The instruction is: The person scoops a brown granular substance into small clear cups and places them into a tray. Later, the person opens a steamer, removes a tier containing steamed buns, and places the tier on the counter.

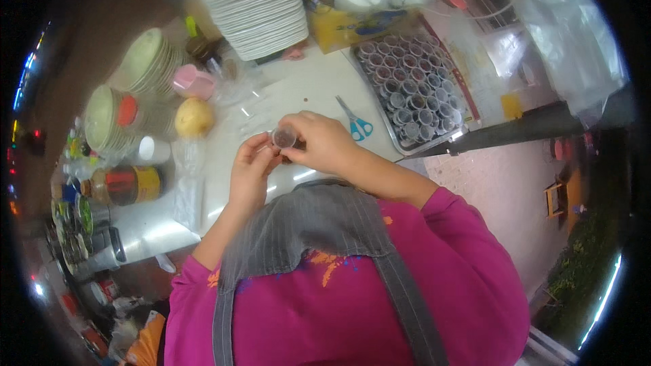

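Note:
A small clear plastic cup (284, 138) is held between my two hands, just above the table's near edge. My right hand (320, 142) grips it from the right with thumb and fingers. The fingertips of my left hand (253, 162) touch its left side. Something dark shows under the cup, but I cannot tell what it is. To the right of my hands lie scissors with teal handles (360, 128), blades pointing away. Beyond them, a metal tray (391, 138) carries many small clear cups, a number of them with dark or reddish contents.
A tall stack of white foam containers (254, 10) stands at the back. On the left are stacked pale bowls (101, 117), a pink scoop (193, 81), a round yellow fruit (194, 117) and a large bottle with a yellow label (147, 183). Plastic bags (569, 40) hang at the right.

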Motion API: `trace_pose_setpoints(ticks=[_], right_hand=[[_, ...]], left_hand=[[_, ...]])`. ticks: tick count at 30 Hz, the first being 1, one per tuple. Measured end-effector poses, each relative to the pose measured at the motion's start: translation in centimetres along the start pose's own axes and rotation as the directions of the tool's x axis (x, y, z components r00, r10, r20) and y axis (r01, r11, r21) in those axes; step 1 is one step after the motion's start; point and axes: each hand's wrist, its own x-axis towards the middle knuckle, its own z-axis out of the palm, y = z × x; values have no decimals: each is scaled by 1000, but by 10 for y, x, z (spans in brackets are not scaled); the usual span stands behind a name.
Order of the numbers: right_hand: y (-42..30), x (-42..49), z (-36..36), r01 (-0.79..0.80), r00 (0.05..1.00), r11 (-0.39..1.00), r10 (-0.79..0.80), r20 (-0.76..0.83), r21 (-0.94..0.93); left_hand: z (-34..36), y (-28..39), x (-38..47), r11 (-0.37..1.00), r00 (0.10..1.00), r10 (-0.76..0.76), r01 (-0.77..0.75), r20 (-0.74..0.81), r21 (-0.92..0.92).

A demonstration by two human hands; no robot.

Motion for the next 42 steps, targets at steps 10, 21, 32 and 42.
trace_pose_setpoints(ticks=[10,21,32,42], right_hand=[[117,-13,-121,-476,816,854,341,-466,-208],[199,40,-149,-583,782,685,326,-531,-437],[194,34,-155,-592,760,598,192,-621,-540],[106,-11,-85,-271,926,963,258,-275,-11]], left_hand=[[-44,-2,-17,999,959,-39,38,-281,-9],[-47,-10,-22,998,947,-52,43,-318,-35],[-44,-14,-20,996,944,-90,81,-318,-43],[-75,-43,-10,910,939,-61,192,-338,368]])
